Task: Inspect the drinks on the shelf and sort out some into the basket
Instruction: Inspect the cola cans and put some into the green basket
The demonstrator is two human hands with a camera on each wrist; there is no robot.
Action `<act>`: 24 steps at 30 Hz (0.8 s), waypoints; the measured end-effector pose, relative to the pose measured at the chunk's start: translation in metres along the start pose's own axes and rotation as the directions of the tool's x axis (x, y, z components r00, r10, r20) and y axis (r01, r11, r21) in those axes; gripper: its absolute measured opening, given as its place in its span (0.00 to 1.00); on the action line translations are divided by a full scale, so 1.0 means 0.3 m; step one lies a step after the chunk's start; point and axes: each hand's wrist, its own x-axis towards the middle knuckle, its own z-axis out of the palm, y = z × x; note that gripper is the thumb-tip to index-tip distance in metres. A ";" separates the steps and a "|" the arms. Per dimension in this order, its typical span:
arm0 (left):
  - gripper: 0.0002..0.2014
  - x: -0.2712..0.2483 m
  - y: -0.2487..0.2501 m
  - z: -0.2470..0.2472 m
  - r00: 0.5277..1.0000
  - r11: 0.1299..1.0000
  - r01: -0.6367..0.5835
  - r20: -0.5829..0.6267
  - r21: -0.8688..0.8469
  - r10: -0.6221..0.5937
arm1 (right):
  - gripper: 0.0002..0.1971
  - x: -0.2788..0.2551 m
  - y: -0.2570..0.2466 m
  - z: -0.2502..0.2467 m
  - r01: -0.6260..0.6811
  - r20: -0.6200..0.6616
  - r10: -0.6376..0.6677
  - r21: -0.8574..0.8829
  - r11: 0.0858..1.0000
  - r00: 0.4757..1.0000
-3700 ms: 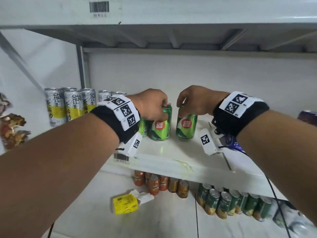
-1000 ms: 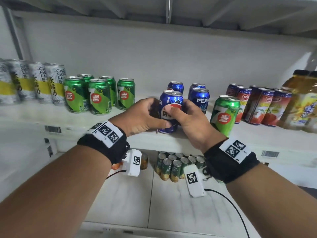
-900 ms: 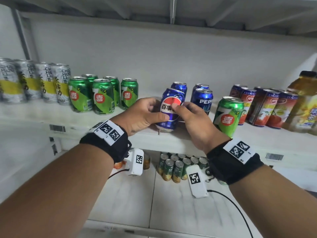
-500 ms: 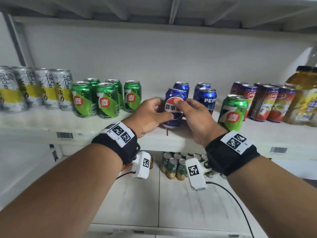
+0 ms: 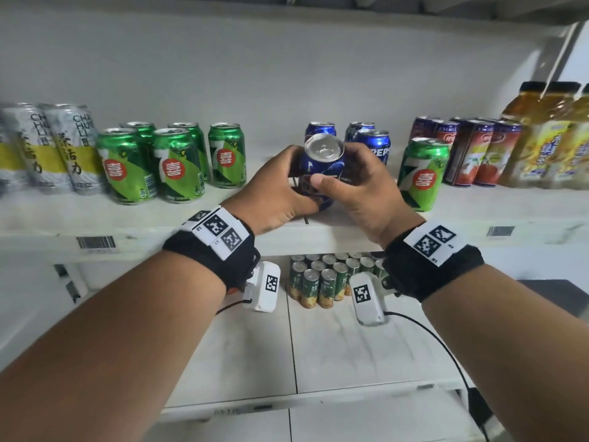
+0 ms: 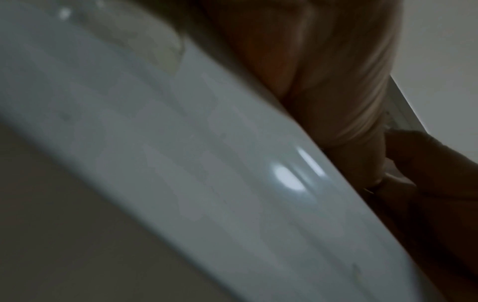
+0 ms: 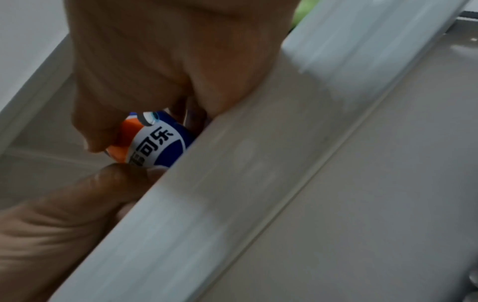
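Note:
A blue Pepsi can (image 5: 322, 169) is held between both hands just above the front of the white shelf (image 5: 153, 226). It tips towards me, so its silver top faces the camera. My left hand (image 5: 277, 189) grips its left side and my right hand (image 5: 358, 186) grips its right side, thumb across the front. In the right wrist view the can's label (image 7: 155, 143) shows between the fingers, above the shelf edge (image 7: 232, 183). The left wrist view is dark and blurred and shows mostly the shelf edge (image 6: 232, 163). No basket is in view.
Other Pepsi cans (image 5: 373, 145) stand behind the held one. Green cans (image 5: 178, 167) stand to the left, with white-and-yellow tea cans (image 5: 57, 148) beyond. To the right are one green can (image 5: 422, 173), red cans (image 5: 478, 151) and yellow juice bottles (image 5: 548, 141). Small cans (image 5: 322, 282) fill the lower shelf.
The Pepsi can stood nearly upright with its logo facing me; both hands have tipped it towards me so its top now shows. Earlier still, the hands were on green cans.

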 end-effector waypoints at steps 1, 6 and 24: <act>0.39 0.004 -0.006 0.001 1.000 1.000 -0.018 -0.002 0.001 0.018 | 0.33 -0.002 0.002 0.001 0.016 0.007 -0.016 -0.048 0.999 1.000; 0.41 0.023 -0.033 -0.003 0.999 0.999 -0.051 -0.012 0.014 0.051 | 0.35 0.004 0.011 0.009 0.071 0.033 -0.067 -0.145 0.987 0.997; 0.22 0.032 -0.050 -0.004 0.998 0.995 0.064 -0.004 -0.072 -0.065 | 0.23 0.019 0.007 -0.003 -0.044 -0.065 0.049 0.073 0.996 0.997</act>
